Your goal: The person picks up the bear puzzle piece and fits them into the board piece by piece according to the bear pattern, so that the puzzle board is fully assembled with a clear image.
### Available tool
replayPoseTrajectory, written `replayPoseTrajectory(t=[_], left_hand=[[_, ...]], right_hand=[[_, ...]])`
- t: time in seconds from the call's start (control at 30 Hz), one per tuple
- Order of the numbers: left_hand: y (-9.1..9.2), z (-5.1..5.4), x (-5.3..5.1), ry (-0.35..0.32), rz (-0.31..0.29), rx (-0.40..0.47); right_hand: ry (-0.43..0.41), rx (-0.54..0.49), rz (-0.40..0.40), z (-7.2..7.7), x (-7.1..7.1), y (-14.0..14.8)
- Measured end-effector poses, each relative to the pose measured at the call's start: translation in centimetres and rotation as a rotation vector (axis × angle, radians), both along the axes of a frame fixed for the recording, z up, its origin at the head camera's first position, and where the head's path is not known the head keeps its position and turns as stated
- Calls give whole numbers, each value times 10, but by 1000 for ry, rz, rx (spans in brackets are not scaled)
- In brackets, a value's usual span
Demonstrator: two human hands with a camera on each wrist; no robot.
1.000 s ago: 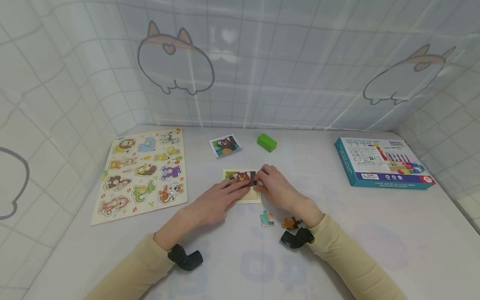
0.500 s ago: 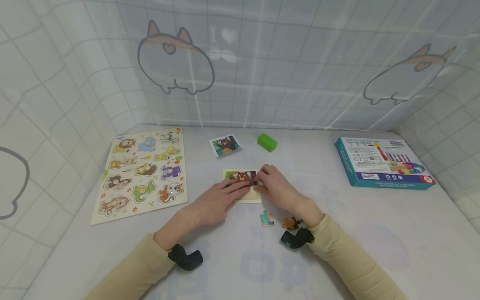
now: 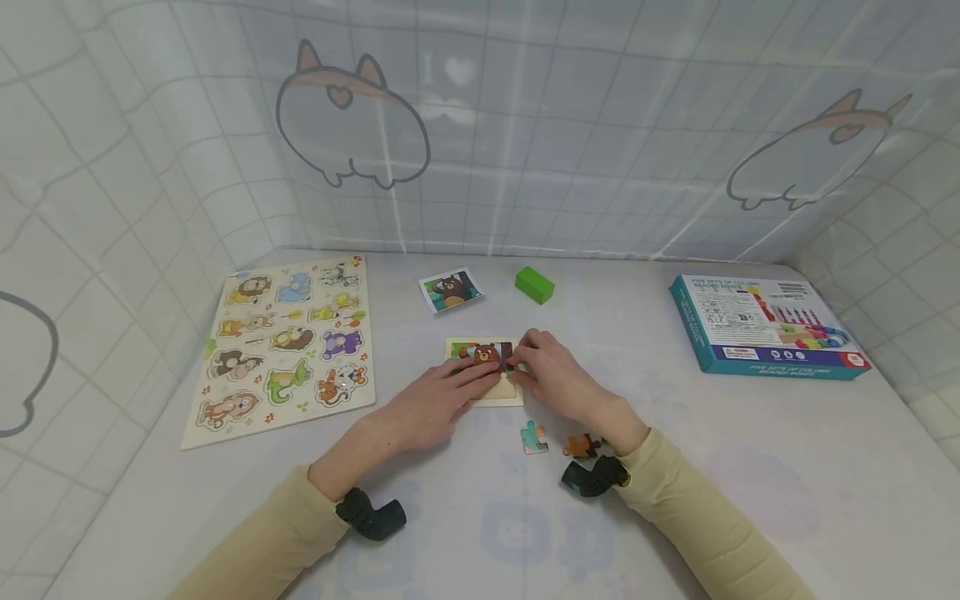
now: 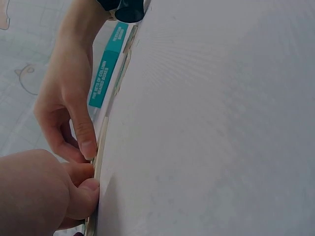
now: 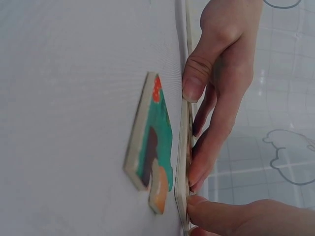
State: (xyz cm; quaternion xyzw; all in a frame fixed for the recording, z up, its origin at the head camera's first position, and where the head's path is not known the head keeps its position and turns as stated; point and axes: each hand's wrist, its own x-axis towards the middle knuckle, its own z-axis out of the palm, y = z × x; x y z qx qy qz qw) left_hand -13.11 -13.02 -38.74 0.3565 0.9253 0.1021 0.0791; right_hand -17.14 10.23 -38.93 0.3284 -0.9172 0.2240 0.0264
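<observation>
A small pale wooden puzzle board (image 3: 513, 401) lies on the table between both hands, with bear-picture pieces (image 3: 486, 352) along its far part. My left hand (image 3: 431, 404) rests across the board's left side. Its fingers reach straight over the pieces, and in the right wrist view the thumb (image 5: 193, 89) touches the board's near edge. With curled fingers and thumb, my right hand (image 3: 558, 379) pinches a dark puzzle piece (image 3: 506, 350) at the board's right side; the fingers partly hide it. Two loose pieces, one teal (image 3: 533, 438) and one orange-brown (image 3: 580, 447), lie in front of the board.
A bear picture card (image 3: 450, 291) and a green block (image 3: 534, 285) lie behind the board. At the left is a large animal peg puzzle (image 3: 281, 350); a teal-edged toy box (image 3: 772, 325) lies at the right. Patterned cloth walls (image 3: 525, 142) stand behind and at the sides.
</observation>
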Motion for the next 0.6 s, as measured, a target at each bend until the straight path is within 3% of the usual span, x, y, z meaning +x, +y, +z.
replayPoseTrajectory(t=[0.6], left_hand=[[0,1,0,-23,9,37]], right_hand=[[13,32,9,2,0,1]])
